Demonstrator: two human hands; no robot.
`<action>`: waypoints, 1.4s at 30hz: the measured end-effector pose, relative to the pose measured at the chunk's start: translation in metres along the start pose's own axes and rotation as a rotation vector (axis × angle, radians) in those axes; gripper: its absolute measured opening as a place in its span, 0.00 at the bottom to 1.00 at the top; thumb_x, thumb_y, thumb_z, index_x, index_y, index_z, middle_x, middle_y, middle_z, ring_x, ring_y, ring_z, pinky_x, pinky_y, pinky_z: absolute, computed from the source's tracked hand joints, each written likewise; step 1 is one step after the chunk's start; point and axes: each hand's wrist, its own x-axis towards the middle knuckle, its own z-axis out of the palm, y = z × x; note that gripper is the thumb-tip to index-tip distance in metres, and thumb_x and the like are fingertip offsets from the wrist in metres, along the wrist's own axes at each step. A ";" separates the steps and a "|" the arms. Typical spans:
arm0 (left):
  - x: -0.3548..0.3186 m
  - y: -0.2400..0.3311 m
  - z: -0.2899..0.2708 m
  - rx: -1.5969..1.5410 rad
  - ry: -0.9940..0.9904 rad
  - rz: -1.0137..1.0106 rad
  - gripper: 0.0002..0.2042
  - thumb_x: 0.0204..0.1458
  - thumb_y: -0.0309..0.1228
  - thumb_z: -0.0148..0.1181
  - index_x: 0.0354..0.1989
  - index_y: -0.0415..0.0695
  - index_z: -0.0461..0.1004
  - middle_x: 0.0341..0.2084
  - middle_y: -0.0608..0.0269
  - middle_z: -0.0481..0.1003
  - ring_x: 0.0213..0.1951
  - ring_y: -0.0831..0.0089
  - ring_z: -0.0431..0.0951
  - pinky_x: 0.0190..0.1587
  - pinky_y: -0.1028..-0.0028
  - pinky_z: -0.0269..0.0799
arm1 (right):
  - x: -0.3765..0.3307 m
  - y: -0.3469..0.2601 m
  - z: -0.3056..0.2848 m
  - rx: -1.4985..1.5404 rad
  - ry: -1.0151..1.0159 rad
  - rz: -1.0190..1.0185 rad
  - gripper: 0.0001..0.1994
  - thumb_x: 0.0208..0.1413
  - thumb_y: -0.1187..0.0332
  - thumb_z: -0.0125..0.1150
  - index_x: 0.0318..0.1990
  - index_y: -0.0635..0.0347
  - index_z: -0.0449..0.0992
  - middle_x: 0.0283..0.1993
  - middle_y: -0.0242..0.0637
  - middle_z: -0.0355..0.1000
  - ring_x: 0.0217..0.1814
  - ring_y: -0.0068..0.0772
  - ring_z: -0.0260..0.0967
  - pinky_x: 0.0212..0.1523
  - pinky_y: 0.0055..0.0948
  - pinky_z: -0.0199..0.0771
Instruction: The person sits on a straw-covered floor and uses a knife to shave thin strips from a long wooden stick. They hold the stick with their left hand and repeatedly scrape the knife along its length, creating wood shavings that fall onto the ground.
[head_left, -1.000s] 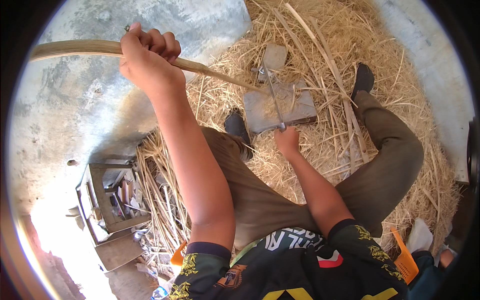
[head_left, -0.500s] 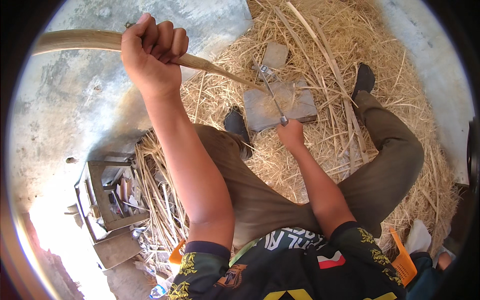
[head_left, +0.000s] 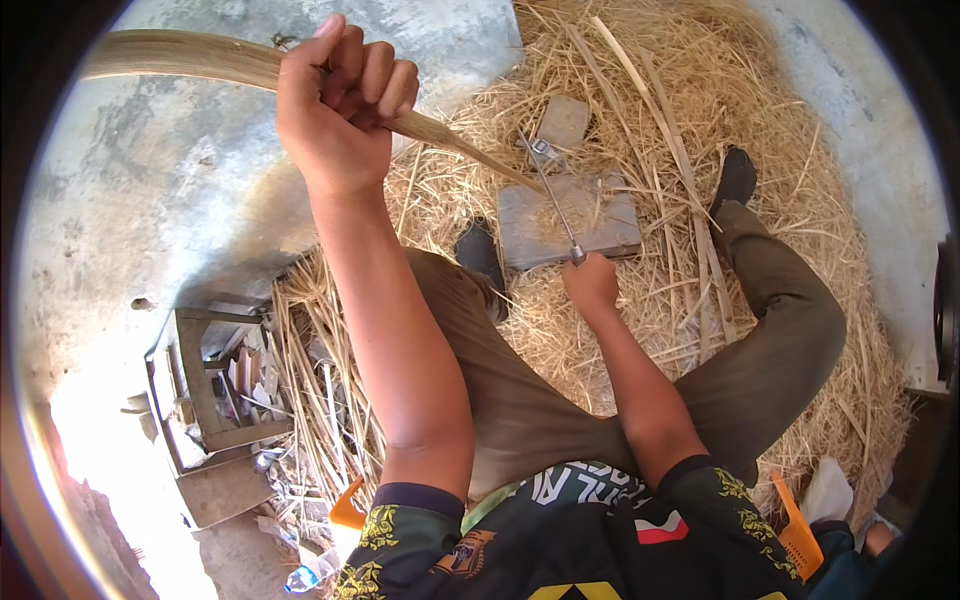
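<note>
My left hand [head_left: 345,105], raised at the upper left, is closed around a long bamboo strip [head_left: 190,58]. The strip bends in from the left edge and slants down to its narrow end at a grey wooden block [head_left: 618,228] on the ground. In my right hand [head_left: 592,283] is the handle of a knife, its thin blade [head_left: 560,210] pointing away from me. The blade lies across the strip's narrow end over the block; whether the two touch I cannot tell. Fine shavings lie on the block.
Pale shavings [head_left: 800,330] cover the ground around my legs. Long split strips [head_left: 680,170] lie right of the block, a flat stone [head_left: 563,120] and a small metal item [head_left: 543,150] beyond it. At left are a wooden frame box [head_left: 240,437], thin sticks [head_left: 325,370] and a plastic bottle [head_left: 305,577].
My left hand has moved right and slightly up with the bamboo strip. My right hand and the knife have shifted only slightly, as the whole view moved a little.
</note>
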 end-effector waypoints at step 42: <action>0.011 -0.008 0.006 0.063 0.337 0.182 0.21 0.58 0.32 0.53 0.17 0.50 0.48 0.12 0.72 0.45 0.17 0.79 0.42 0.21 0.71 0.39 | 0.013 0.015 0.027 0.230 -0.024 -0.006 0.15 0.54 0.60 0.62 0.35 0.66 0.80 0.30 0.54 0.78 0.37 0.57 0.78 0.40 0.49 0.76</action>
